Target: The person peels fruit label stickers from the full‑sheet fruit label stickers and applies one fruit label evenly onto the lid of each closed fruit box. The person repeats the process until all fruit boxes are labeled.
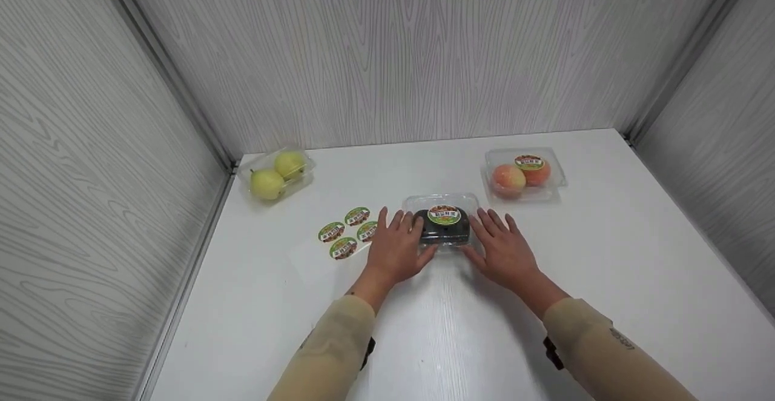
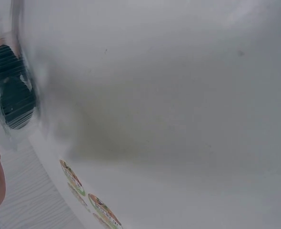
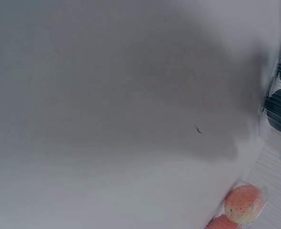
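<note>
A clear plastic clamshell box (image 1: 441, 199) sits on the white table with dark, rounded items inside; their exact kind cannot be told. On its lid is an oval green-and-red label (image 1: 444, 215). My left hand (image 1: 396, 246) touches the box's left side, fingers extended and thumb near the front edge. Along the right side lies my right hand (image 1: 502, 249), its fingers straight and fingertips at the box. In the left wrist view the dark items (image 2: 12, 93) show through the plastic at the left edge. They also appear at the right edge of the right wrist view.
Left of the hands lies a sheet with several oval labels (image 1: 343, 248). A clear box of two yellow-green pears (image 1: 267, 184) stands back left. Back right, a labelled clear box holds two peaches (image 1: 508, 180). Wood-grain panels (image 1: 387, 56) enclose the table's back and sides.
</note>
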A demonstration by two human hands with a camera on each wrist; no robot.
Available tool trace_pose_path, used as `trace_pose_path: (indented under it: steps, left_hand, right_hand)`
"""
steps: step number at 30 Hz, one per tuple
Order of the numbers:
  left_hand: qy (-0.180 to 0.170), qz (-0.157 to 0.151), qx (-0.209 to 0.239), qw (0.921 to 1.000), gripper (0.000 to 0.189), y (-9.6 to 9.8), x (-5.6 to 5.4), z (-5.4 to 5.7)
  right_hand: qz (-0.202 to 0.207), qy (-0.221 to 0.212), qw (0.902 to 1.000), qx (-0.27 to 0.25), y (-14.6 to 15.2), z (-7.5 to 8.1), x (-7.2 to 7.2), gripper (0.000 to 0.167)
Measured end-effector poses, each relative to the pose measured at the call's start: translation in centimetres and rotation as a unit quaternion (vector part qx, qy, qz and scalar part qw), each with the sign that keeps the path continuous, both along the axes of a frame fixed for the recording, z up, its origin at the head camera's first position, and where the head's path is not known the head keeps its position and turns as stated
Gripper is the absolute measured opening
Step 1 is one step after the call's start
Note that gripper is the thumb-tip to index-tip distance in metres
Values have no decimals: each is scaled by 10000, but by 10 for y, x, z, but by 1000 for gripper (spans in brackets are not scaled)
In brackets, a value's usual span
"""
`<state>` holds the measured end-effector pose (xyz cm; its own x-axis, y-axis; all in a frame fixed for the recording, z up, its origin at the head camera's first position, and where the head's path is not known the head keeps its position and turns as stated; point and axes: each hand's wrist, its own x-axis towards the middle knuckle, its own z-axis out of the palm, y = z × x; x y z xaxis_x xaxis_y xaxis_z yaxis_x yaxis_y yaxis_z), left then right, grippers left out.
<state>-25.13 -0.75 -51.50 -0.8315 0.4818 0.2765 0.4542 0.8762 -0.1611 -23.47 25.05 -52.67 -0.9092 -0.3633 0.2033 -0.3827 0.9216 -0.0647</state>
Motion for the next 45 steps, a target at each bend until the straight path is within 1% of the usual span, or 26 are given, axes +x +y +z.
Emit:
trace_pose_path:
  steps: [7,12,15,22,26,29,35,41,45]
  left_hand:
    - [38,-2,-149,9999,75,-1,1,-5]
    - [52,27,-188,9998,75,-2,2,-9]
    - [131,14,-155,9998,73,-2,2,-11]
    - [381,-32,-34,9993,66,-1,-3,-13]
    - [536,-4,22,9986,62,0,-6,-14]
    - [583,27,28,9983,61,0,-8,-16]
    - [468,108,29,9988,60,1,-12,-17]
    - [189,197,-2,9996,61,2,-18,-12]
    - [42,270,-69,9996,62,4,-23,-8]
  right_hand:
    - [43,49,9999,-80,2,-7,1,70]
    - [30,27,9999,-153,2,-9,2,68]
    - [30,33,9999,-139,2,-10,2,68]
    - [-3,50,9999,-159,4,-12,-3,66]
    - [-42,61,9996,-263,3,-9,-6,62]
    - [-83,54,9995,-295,1,-8,-8,58]
    - [-116,91,9995,-266,-2,-8,-14,56]
    - [-104,189,9993,-305,-1,-8,-21,55]
    - [-99,261,9993,-235,0,-8,-26,54]
